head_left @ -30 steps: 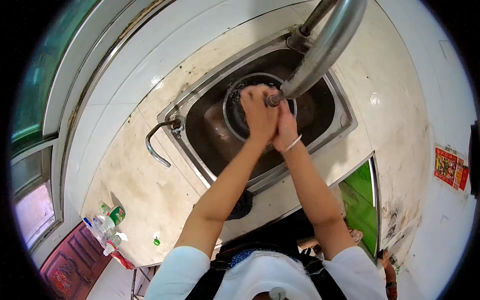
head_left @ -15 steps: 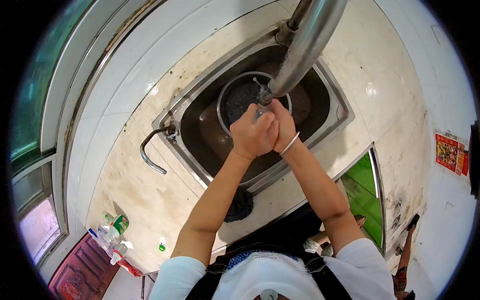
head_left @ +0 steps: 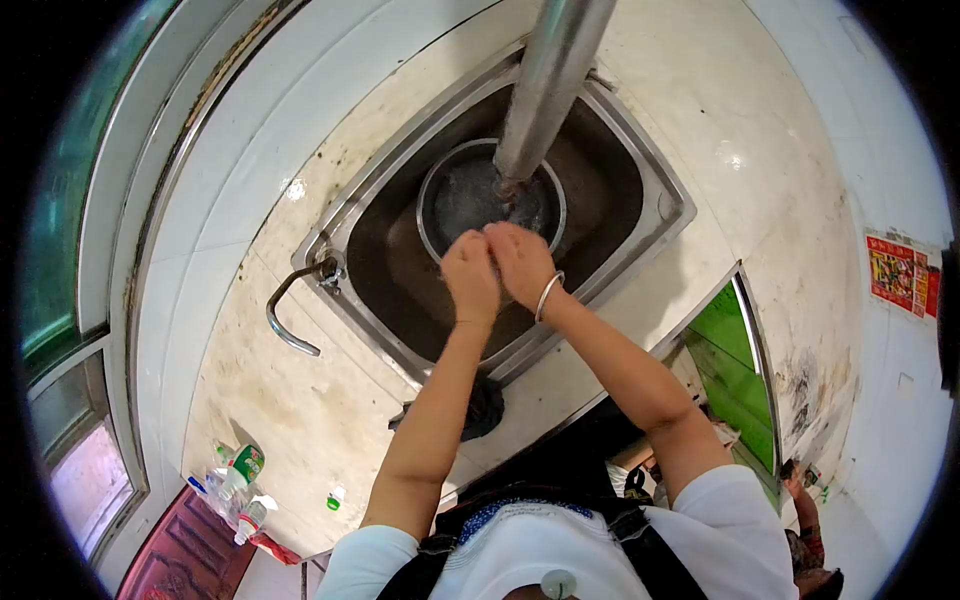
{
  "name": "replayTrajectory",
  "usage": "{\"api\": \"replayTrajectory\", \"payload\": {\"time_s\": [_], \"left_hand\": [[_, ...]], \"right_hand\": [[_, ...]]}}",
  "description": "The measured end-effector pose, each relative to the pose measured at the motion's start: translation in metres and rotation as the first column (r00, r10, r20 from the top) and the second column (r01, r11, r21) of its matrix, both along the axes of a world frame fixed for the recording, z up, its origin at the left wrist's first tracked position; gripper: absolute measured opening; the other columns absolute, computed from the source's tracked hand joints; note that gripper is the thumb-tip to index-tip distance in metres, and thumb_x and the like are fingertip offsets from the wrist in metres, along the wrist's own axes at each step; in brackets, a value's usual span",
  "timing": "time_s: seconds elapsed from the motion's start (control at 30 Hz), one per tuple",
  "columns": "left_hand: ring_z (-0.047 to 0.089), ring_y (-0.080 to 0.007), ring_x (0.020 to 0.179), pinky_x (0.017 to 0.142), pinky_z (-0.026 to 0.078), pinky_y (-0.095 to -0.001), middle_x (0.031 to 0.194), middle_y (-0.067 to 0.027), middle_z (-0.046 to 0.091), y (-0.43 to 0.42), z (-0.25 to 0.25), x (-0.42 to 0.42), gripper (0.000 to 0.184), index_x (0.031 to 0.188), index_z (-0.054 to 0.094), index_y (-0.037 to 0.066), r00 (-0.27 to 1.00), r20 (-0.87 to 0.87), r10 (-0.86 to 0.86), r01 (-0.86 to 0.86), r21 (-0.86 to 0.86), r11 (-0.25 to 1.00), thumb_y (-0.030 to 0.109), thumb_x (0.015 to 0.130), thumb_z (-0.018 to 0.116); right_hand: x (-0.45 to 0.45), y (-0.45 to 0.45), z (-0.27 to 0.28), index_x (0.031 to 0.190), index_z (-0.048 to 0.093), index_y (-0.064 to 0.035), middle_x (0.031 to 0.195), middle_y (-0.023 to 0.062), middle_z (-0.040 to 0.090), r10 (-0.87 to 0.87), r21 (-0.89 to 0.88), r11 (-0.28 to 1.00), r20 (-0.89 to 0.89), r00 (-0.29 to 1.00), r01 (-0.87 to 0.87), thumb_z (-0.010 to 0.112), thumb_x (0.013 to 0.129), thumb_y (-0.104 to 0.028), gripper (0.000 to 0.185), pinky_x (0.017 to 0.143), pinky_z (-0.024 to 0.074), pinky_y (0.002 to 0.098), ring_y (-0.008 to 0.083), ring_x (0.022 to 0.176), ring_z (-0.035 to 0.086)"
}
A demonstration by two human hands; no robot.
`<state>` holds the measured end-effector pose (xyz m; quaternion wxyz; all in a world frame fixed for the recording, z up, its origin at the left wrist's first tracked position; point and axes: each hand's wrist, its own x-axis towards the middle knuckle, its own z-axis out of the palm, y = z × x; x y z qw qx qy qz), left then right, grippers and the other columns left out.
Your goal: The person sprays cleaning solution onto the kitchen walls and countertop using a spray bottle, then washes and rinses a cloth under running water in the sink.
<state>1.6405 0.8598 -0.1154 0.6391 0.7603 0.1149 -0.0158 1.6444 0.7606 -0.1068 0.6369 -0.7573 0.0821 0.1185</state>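
My left hand (head_left: 472, 278) and my right hand (head_left: 522, 262) are side by side over the near rim of a round metal basin (head_left: 425, 228). Both have curled fingers, touching or nearly touching at the knuckles. Their undersides are hidden, so I cannot see whether anything is in them. A bracelet (head_left: 548, 297) circles my right wrist. Just beyond my hands, the thick metal faucet (head_left: 545, 100) reaches down over the basin. Dark-looking water (head_left: 465, 195) shows inside the basin, which stands in a stainless steel sink (head_left: 668, 217).
A curved chrome spout (head_left: 285, 318) rises at the sink's left corner. Several plastic bottles (head_left: 240, 468) stand on the counter's left end, near a green cap (head_left: 334, 498). A black bag-like item (head_left: 484, 408) lies at the sink's front edge. Another person (head_left: 808, 535) is at lower right.
My hands have drawn back from the faucet's mouth toward me and shifted from clasped together to side by side. Splashing visible at the faucet earlier is no longer evident. The view has shifted slightly.
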Motion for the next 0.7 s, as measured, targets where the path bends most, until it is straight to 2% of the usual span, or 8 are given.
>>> {"api": "replayTrajectory", "payload": {"time_s": [0.07,0.13,0.23,0.4,0.47,0.5,0.57,0.7], "left_hand": [[0.05,-0.0151,0.064,0.06,0.041,-0.0297,0.067,-0.0008,0.05,0.008,0.006,0.002,0.017,0.071,0.055,0.006,0.963,-0.246,0.113,-0.185,-0.294,0.938,0.017,0.083,0.051],[0.05,-0.0135,0.069,0.066,0.042,-0.0278,0.068,0.0001,0.05,0.018,0.03,0.004,0.02,0.07,0.052,0.011,0.753,-0.651,0.101,-0.55,-0.537,0.639,0.023,0.086,0.05],[0.052,-0.0157,0.068,0.065,0.044,-0.0293,0.067,-0.001,0.051,0.057,0.042,-0.013,0.023,0.066,0.046,0.014,0.818,-0.543,-0.188,-0.443,-0.804,0.396,0.025,0.086,0.049],[0.054,-0.0206,0.063,0.059,0.046,-0.0357,0.064,-0.0059,0.053,0.074,0.087,-0.046,0.03,0.061,0.041,0.015,0.834,-0.519,-0.185,-0.438,-0.828,0.35,0.027,0.089,0.041],[0.056,-0.0241,0.065,0.063,0.048,-0.0374,0.064,-0.0088,0.056,0.082,0.096,-0.063,0.033,0.06,0.043,0.014,0.823,-0.531,-0.201,-0.463,-0.833,0.304,0.028,0.09,0.037],[0.056,-0.0241,0.065,0.063,0.048,-0.0374,0.064,-0.0088,0.056,0.083,0.101,-0.07,0.033,0.06,0.043,0.014,0.828,-0.526,-0.192,-0.459,-0.834,0.307,0.028,0.09,0.037],[0.06,-0.0283,0.073,0.071,0.05,-0.0412,0.072,-0.013,0.061,0.082,0.111,-0.085,0.035,0.062,0.045,0.013,0.819,-0.551,-0.159,-0.48,-0.811,0.335,0.031,0.09,0.034],[0.057,-0.0264,0.074,0.075,0.048,-0.0389,0.064,-0.0065,0.053,0.082,0.13,-0.104,0.03,0.064,0.041,0.014,0.782,-0.617,-0.089,-0.555,-0.754,0.351,0.027,0.091,0.036]], "right_hand": [[0.004,-0.013,0.016,0.092,0.051,-0.0047,0.081,0.0216,0.055,0.291,-0.233,0.935,0.075,0.954,-0.267,0.047,0.093,-0.028,0.024,0.063,0.045,0.0371,0.0427,0.07,0.051],[0.027,-0.037,0.045,0.097,0.049,-0.0047,0.082,0.0204,0.057,0.273,-0.354,0.907,0.079,0.959,-0.229,0.047,0.093,-0.029,0.024,0.062,0.0457,0.0389,0.0423,0.067,0.053],[0.076,-0.089,0.037,0.105,0.046,-0.0028,0.081,0.018,0.062,-0.072,-0.414,0.897,0.203,0.977,0.152,0.046,0.091,-0.04,0.04,0.071,0.0473,0.0432,0.036,0.077,0.061],[0.149,-0.147,0.038,0.119,0.043,0.0059,0.091,0.0234,0.062,-0.158,-0.766,0.527,0.337,0.928,0.368,0.04,0.094,-0.038,0.051,0.075,0.0492,0.0397,0.036,0.093,0.06],[0.166,-0.146,0.051,0.115,0.049,0.007,0.098,0.0265,0.061,-0.014,-0.703,0.701,-0.186,0.982,-0.123,0.032,0.096,-0.033,0.048,0.082,0.0479,0.0416,0.0365,0.096,0.059],[0.168,-0.143,0.052,0.115,0.049,0.007,0.098,0.0265,0.061,-0.006,-0.698,0.705,-0.179,0.984,-0.122,0.032,0.096,-0.033,0.048,0.082,0.0479,0.0416,0.0365,0.096,0.059],[0.17,-0.136,0.054,0.107,0.056,0.0069,0.103,0.0278,0.059,0.262,-0.93,0.302,-0.13,0.956,-0.209,0.028,0.097,-0.028,0.046,0.087,0.0458,0.0436,0.0367,0.098,0.059],[0.165,-0.121,0.047,0.103,0.059,0.0062,0.104,0.0259,0.06,0.18,-0.919,0.359,-0.1,0.979,-0.16,0.028,0.096,-0.022,0.043,0.087,0.0464,0.0438,0.0368,0.097,0.059]]}}
